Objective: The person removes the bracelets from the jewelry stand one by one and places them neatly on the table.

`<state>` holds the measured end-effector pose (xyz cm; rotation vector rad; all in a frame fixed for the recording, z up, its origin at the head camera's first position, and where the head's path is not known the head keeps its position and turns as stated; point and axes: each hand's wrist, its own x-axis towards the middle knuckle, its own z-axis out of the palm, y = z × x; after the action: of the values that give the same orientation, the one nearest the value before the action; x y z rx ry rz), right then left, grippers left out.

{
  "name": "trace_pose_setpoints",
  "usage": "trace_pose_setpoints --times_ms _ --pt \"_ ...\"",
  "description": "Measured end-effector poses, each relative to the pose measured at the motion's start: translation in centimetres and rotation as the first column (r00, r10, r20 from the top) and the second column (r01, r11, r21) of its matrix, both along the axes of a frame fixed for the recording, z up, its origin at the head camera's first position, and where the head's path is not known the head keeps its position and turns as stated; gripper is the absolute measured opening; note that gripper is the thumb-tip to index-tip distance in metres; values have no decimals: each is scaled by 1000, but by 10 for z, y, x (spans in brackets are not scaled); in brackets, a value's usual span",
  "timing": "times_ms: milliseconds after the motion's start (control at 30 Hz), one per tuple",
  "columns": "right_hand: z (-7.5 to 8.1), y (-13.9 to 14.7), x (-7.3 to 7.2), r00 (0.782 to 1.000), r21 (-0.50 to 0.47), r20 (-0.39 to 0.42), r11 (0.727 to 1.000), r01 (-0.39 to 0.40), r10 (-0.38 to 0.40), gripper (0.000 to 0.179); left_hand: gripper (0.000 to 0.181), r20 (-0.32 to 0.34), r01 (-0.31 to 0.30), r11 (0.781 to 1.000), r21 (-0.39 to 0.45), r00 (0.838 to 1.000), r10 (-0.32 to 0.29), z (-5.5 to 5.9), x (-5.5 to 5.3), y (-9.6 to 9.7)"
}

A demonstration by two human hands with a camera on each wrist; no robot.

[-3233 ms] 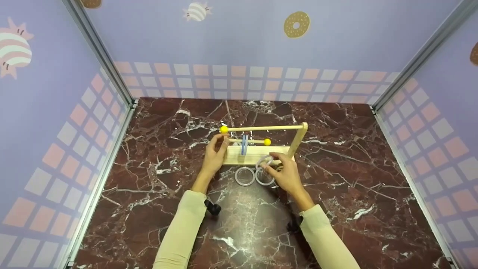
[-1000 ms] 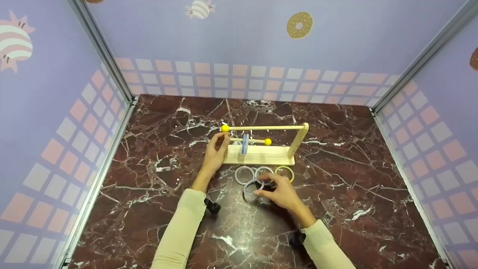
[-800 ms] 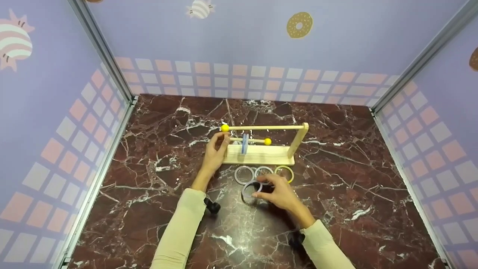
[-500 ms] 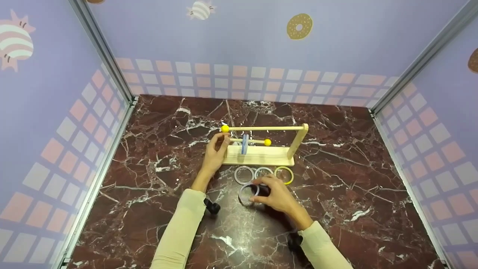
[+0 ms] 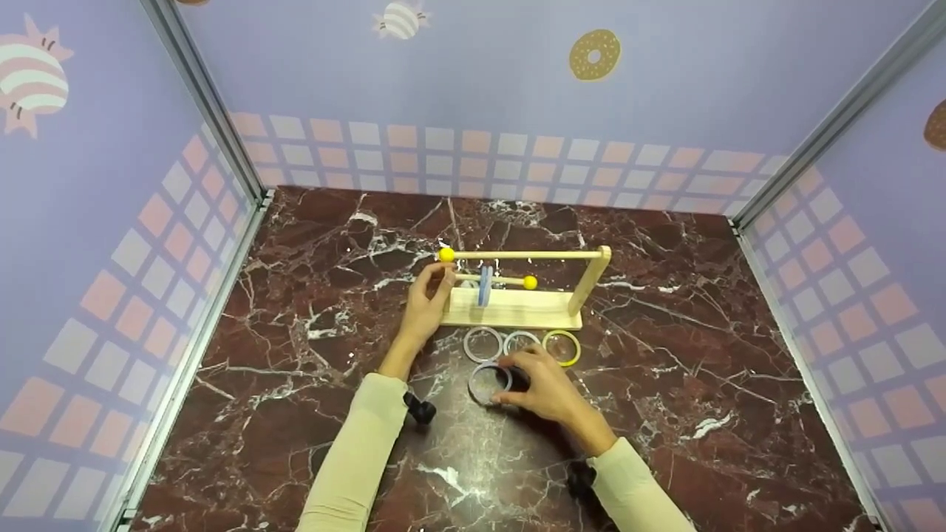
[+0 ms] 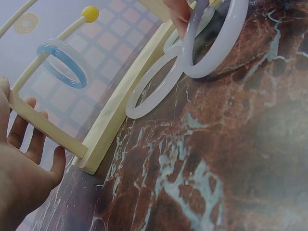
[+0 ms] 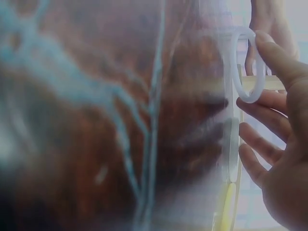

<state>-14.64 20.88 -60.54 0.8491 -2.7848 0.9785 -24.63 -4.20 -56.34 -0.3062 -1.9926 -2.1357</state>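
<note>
My left hand (image 5: 425,299) grips the short left post of a wooden stand (image 5: 532,309); in the left wrist view its fingers (image 6: 36,139) lie behind that post. On the stand's lower, yellow-tipped peg hang a blue ring (image 6: 67,79) and a paler ring. My right hand (image 5: 547,388) pinches a pale, whitish ring (image 7: 234,62) by its edge between thumb and finger, tilted, close over the table in front of the stand. Behind it, a white ring (image 5: 467,345), another pale ring (image 5: 506,343) and a yellow ring (image 5: 579,349) lie in a row along the base.
The stand's upper rod (image 5: 525,255) ends in a yellow ball (image 5: 446,254) above my left hand. Dark red marbled tabletop (image 5: 665,355) surrounds everything. Purple patterned panels (image 5: 473,89) rise at the back and both sides.
My right hand has brought the pale ring from beside the stand's base toward me and to the left, lowering it. The yellow ring now shows fully. My left hand stays on the post.
</note>
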Motion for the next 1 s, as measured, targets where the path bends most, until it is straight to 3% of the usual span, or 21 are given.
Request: trace_pose_setpoints --times_ms 533,1000 --pt "-3 -5 1 986 73 -157 996 -47 58 60 27 -7 8 1000 -3 1000 -8 0 1 0" --pt "-1 -8 -2 985 150 -155 987 -57 81 63 24 -9 -13 1000 13 1000 13 0 0 1"
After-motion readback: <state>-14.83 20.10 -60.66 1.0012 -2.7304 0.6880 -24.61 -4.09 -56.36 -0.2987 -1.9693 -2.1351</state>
